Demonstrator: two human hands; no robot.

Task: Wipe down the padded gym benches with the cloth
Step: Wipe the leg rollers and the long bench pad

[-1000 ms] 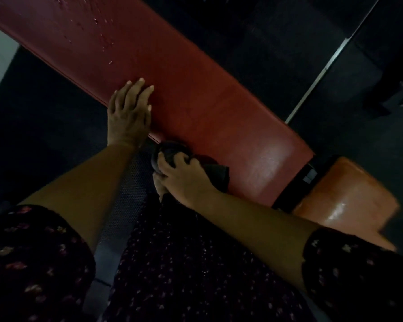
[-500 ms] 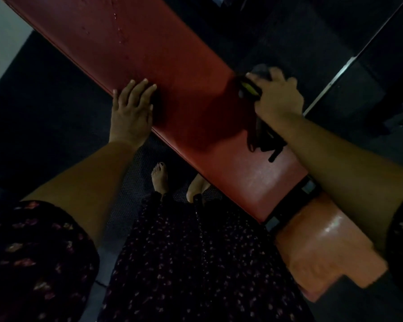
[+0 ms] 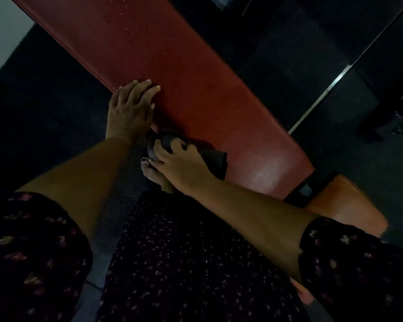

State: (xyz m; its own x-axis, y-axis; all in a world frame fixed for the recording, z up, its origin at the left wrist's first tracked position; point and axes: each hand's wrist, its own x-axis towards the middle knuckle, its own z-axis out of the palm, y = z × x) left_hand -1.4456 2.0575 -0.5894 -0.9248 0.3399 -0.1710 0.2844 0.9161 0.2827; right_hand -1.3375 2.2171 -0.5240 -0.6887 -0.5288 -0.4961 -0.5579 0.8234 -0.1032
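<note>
Your right hand point(image 3: 179, 166) has swung back from the far edge of the long red padded bench point(image 3: 196, 89) to its near edge, fingers curled over the crumpled dark cloth point(image 3: 215, 159). Your left hand point(image 3: 130, 108) stays flat, fingers straight, just beside it. Open padding runs beyond both hands; an orange seat pad point(image 3: 342, 201) sits rightward.

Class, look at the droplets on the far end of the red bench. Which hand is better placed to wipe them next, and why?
Right. The right hand grips the cloth at the near edge of the bench; the left hand lies flat on the bench, holding nothing.
</note>
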